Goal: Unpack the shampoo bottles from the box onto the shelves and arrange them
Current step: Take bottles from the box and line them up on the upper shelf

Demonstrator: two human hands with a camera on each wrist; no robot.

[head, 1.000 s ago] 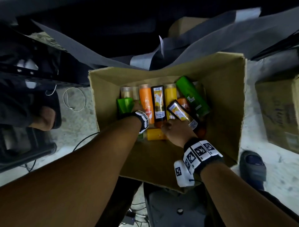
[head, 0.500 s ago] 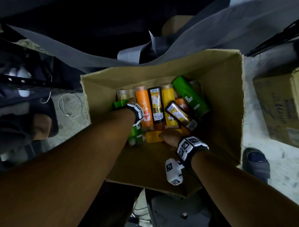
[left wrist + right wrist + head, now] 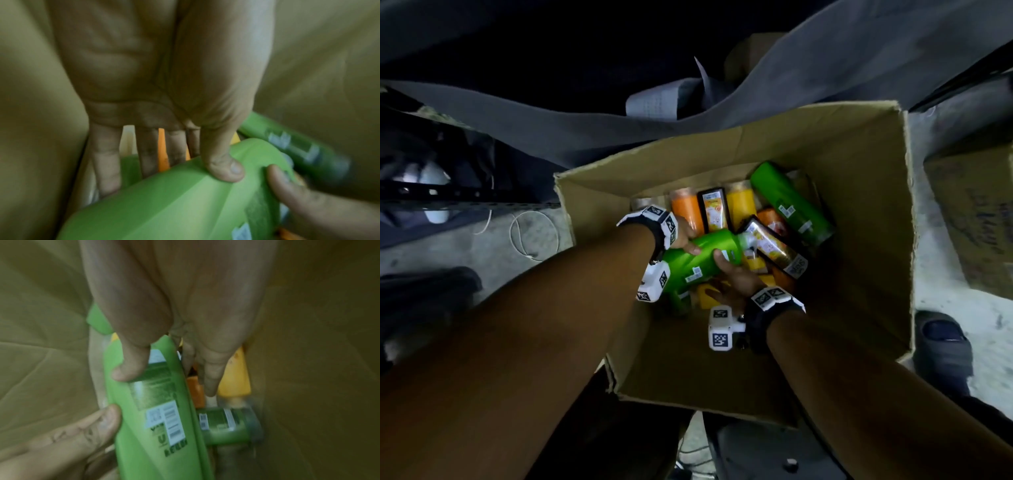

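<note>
Gripping one green bottle point(image 3: 700, 262) inside the cardboard box point(image 3: 866, 212), left hand point(image 3: 683, 241) and right hand point(image 3: 736, 282) each clamp it between thumb and fingers; fingers lie hidden behind it, labels blurred.

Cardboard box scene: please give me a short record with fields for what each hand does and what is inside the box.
left hand: grips the green bottle, thumb on top
right hand: holds the same green bottle from the other side
bottle position: lifted above the other bottles, lying sideways
cardboard box: open, on the floor
still inside: second green bottle, orange and yellow bottles, two dark-labelled ones
</note>
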